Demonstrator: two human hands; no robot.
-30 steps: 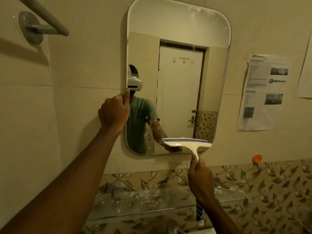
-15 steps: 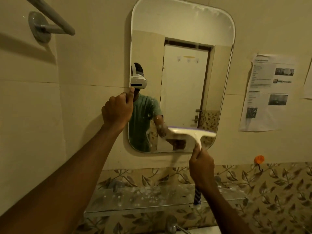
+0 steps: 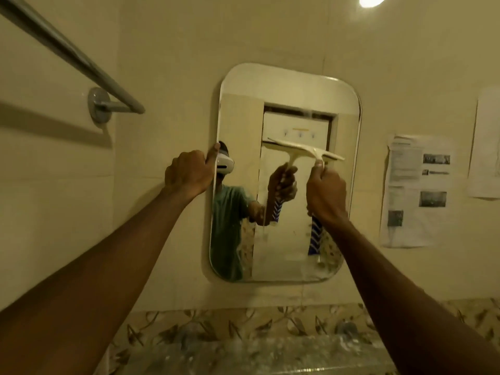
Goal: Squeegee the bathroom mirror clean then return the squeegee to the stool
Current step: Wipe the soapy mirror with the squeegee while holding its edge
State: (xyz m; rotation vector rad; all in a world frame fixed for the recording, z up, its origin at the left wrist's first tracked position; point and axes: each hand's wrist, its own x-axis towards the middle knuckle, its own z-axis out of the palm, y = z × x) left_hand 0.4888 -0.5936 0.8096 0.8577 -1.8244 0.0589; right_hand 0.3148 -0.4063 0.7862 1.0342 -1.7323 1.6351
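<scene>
While right hand (image 3: 326, 193) fingers grip the squeegee (image 3: 305, 150) handle, blade tilted across the mirror (image 3: 292, 85) mid-height, and left hand (image 3: 188, 173) fingers curl beside its edge, uneven blade pressure could leave streaks

Dim, warm yellow cast; one lamp (image 3: 372, 0) at top right is blown out. Towel bar (image 3: 67, 47) throws a hard shadow on the wall below. Mirror (image 3: 286, 87) top pale and hazy. Wide-angle bending at edges; tile border (image 3: 243, 323) and paper (image 3: 414, 190) print blurred
</scene>
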